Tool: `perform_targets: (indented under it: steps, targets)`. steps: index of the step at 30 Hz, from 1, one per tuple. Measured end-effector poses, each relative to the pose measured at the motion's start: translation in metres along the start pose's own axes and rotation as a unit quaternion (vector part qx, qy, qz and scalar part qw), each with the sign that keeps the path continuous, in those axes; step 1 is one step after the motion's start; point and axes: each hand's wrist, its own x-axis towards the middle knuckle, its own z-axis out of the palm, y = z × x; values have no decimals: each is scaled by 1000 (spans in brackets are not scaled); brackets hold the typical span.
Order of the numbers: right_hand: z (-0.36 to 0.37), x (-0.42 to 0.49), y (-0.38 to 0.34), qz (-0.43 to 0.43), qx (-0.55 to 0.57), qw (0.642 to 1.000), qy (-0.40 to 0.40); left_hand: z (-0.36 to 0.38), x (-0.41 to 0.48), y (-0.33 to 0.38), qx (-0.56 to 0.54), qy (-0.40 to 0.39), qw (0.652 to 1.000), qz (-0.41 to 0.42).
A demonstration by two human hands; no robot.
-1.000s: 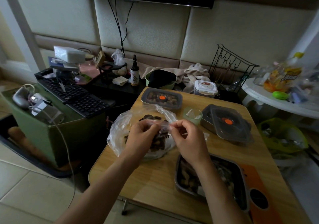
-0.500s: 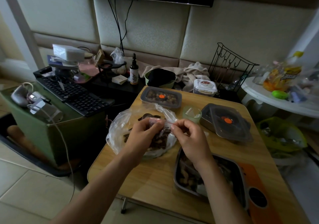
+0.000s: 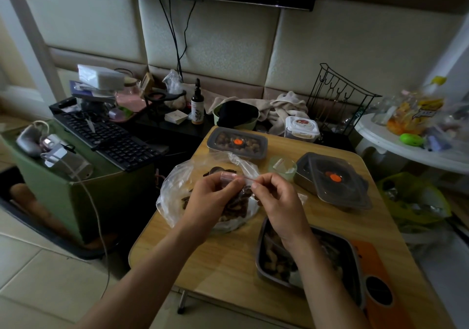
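A clear plastic zip bag point(image 3: 175, 189) with dark brown pieces of food inside lies on the small wooden table point(image 3: 228, 260). My left hand point(image 3: 212, 199) pinches the bag's top edge at its pinkish seal strip. My right hand point(image 3: 278, 202) pinches the same edge a little to the right. Both hands hover over the bag. An open metal tray point(image 3: 350, 257) with more food sits under my right wrist, partly hidden by the forearm.
On the table's far side stand a lidded container point(image 3: 237, 143), a second one with a loose lid point(image 3: 332, 179) and a small green cup point(image 3: 282, 167). A keyboard point(image 3: 109, 136) lies on a green box left. A white side table point(image 3: 411, 146) stands right.
My hands have drawn closer together along the bag's top edge. The bag itself has stayed in place.
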Motion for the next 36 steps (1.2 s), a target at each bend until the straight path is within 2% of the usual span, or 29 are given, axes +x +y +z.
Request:
perform_targets:
  steps: [8, 18, 28, 36]
  targets:
    - [2, 1, 1, -8, -13, 1000, 11, 0, 0, -1, 21, -28, 999, 6]
    - [-1, -1, -2, 11, -9, 1000, -22, -4, 2, -3, 32, -37, 999, 10]
    - [-2, -2, -3, -27, -112, 993, 1, -8, 6, -4, 73, -19, 997, 13]
    - [-3, -2, -4, 5, -85, 995, 42, -4, 4, -8, 49, 1, 999, -8]
